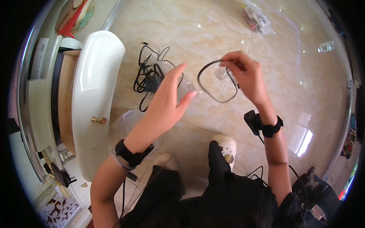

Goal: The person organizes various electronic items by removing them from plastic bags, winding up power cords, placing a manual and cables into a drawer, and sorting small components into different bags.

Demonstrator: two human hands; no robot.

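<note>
My right hand pinches a thin black cable bent into a round loop, which hangs in the air over the floor. To the loop's left, apart from it, my left hand is open with thumb and fingers spread and nothing in them. Beyond the left hand, a tangle of black cables lies on the tiles. A dark block like a power adapter sits among the cables, partly hidden by that hand. Some crumpled clear plastic shows through the loop.
A white curved drawer with a gold knob stands pulled out at the left. A clear plastic bag with small things inside lies on the far floor. My pale clog is below, and a dark bag sits at the lower right.
</note>
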